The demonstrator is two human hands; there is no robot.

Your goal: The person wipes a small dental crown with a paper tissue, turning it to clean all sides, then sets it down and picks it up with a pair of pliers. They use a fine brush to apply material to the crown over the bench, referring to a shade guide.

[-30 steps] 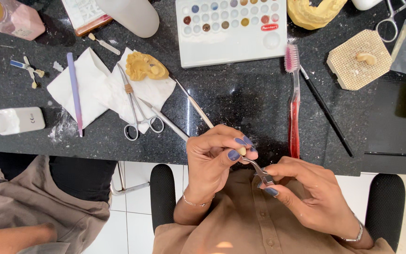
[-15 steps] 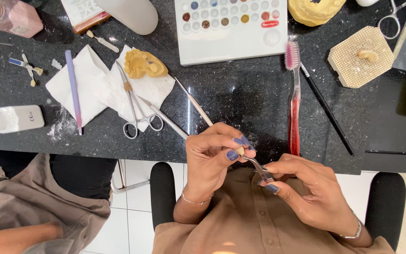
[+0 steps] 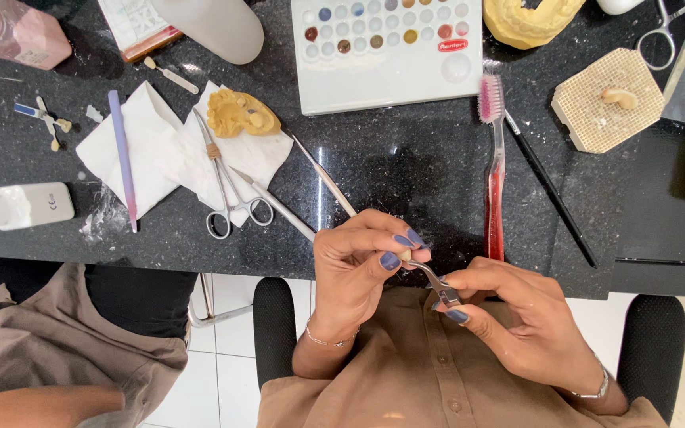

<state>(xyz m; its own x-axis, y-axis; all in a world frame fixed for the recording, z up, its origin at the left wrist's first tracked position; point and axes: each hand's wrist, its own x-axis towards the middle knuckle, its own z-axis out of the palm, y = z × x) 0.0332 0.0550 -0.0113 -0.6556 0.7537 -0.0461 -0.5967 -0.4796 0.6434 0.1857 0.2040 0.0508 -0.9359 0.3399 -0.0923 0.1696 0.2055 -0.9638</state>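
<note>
Tweezers in right hand grip, left hand fingertips pinched on their tip, toothbrush just beyond.

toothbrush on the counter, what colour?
Head view: the translucent red-handled toothbrush fades to clear near its pink-bristled head.

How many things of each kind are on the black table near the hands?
Scissor-handled clamps: 1, plus another partly cut off
Toothbrushes: 1
Thin brushes: 2
White palettes: 1
Yellow tooth models: 2
White tissues: 1
Total: 9
</note>
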